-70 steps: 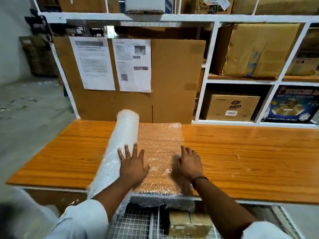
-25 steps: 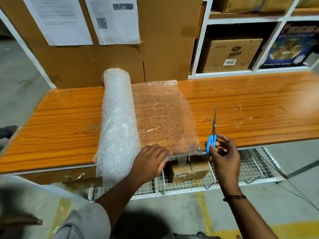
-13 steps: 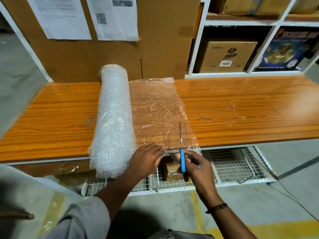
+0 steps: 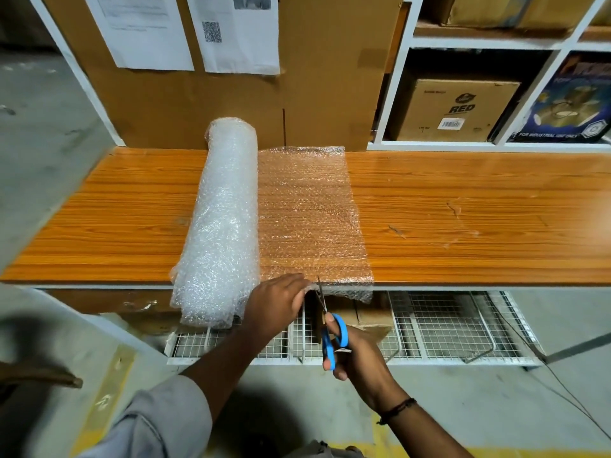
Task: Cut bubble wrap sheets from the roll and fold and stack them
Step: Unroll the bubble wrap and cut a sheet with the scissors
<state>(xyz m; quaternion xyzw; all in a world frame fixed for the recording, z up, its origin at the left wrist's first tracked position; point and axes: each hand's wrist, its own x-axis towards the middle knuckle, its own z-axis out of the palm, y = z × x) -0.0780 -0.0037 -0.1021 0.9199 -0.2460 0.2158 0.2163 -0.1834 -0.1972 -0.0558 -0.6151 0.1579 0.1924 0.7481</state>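
A thick roll of bubble wrap (image 4: 220,223) lies across the orange wooden table (image 4: 463,219), its near end hanging over the front edge. An unrolled sheet (image 4: 310,216) spreads flat to the roll's right. My left hand (image 4: 276,304) pinches the sheet's near edge at the table front, just right of the roll. My right hand (image 4: 355,353) grips blue-handled scissors (image 4: 330,332) below the table edge, blades pointing up and away, their tips at the sheet's near edge beside my left fingers.
A white wire rack (image 4: 439,328) with a small cardboard box (image 4: 360,314) sits under the table front. Behind the table stand a large cardboard panel (image 4: 324,77) with paper notices and white shelving (image 4: 400,61) holding boxes. Concrete floor lies left and below.
The scissors have swung from the right over to the sheet's near edge next to my left hand. My left hand keeps its pinch on the edge. The camera has tilted down since the earliest frame.
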